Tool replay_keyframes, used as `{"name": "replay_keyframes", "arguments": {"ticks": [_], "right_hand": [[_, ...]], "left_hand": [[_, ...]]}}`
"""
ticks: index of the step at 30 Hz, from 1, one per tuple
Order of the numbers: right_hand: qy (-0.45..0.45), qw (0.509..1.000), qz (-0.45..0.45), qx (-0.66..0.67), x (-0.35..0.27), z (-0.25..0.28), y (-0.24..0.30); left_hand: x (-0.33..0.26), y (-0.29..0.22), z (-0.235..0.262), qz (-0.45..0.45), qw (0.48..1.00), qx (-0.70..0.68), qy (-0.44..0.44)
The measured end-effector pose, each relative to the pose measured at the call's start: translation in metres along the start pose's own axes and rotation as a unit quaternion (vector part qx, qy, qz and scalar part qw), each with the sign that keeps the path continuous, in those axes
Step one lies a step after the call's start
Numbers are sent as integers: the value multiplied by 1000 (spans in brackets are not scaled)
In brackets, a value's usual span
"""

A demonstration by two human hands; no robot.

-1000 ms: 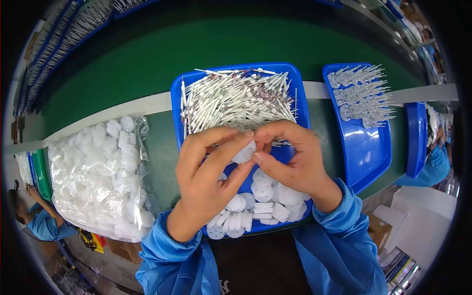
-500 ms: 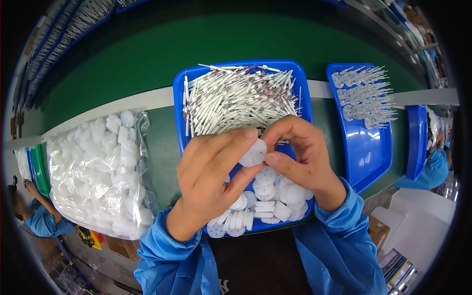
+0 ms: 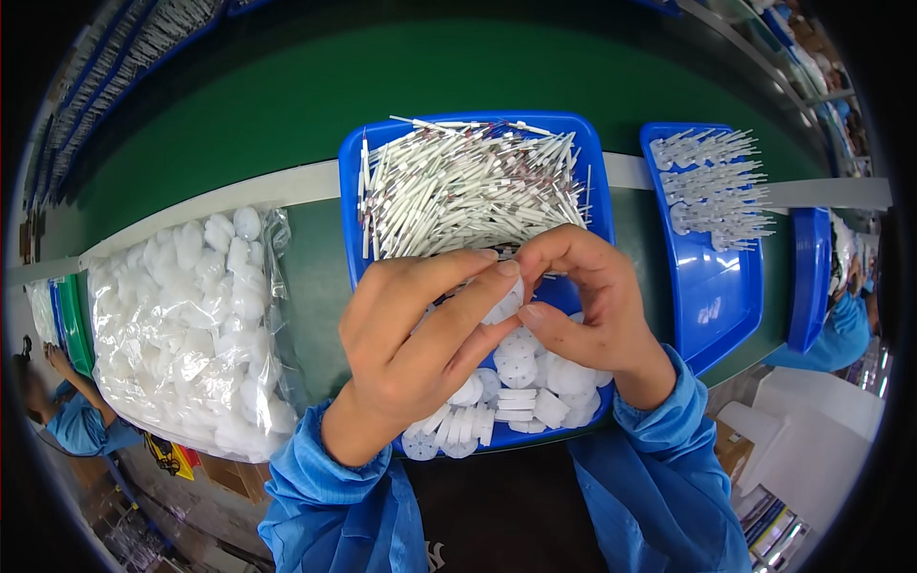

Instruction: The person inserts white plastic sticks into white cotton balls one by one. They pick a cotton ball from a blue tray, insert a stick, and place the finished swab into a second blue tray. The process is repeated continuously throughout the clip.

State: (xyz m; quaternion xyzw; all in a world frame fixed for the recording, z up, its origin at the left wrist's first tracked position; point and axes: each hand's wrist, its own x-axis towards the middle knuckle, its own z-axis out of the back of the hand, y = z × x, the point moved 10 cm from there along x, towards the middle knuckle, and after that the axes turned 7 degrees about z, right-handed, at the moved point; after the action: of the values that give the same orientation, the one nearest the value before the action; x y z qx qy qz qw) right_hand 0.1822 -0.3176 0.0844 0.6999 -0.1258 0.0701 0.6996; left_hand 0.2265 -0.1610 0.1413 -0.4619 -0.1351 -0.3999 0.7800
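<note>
Both my hands meet over a blue tray (image 3: 351,205), pinching one round white plastic disc (image 3: 504,304) between them. My left hand (image 3: 411,329) curls its fingers over the disc's left side and hides part of it. With thumb and forefinger, my right hand (image 3: 587,301) grips the disc's right edge; whether a thin stick is also between the fingertips is hidden. Behind my hands, the tray holds a heap of thin white sticks (image 3: 468,186) with some dark reddish parts. Nearer me in it lie loose white discs (image 3: 516,361) with small holes, some standing on edge in rows.
At left lies a clear plastic bag (image 3: 191,334) full of white discs. On the right, a blue tray (image 3: 712,310) holds rows of discs with sticks attached (image 3: 712,191). Another blue tray (image 3: 810,277) is beyond it. Co-workers' blue sleeves (image 3: 86,427) show at both sides.
The fingers of my left hand have shifted over the disc, covering more of it. My right hand stays in nearly the same place.
</note>
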Motion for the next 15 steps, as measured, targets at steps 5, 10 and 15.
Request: {"name": "replay_keyframes", "arguments": {"ticks": [5,10,15], "right_hand": [[-31,997,-68,-29,-3,7,-6],[-5,964,-21,-264,-2,23,20],[93,836,107,-530,-9,-21,33]], "left_hand": [[-2,0,-7,21,999,-31,15],[-6,18,3,50,990,-123,55],[-21,63,0,211,913,-348,-24]]}}
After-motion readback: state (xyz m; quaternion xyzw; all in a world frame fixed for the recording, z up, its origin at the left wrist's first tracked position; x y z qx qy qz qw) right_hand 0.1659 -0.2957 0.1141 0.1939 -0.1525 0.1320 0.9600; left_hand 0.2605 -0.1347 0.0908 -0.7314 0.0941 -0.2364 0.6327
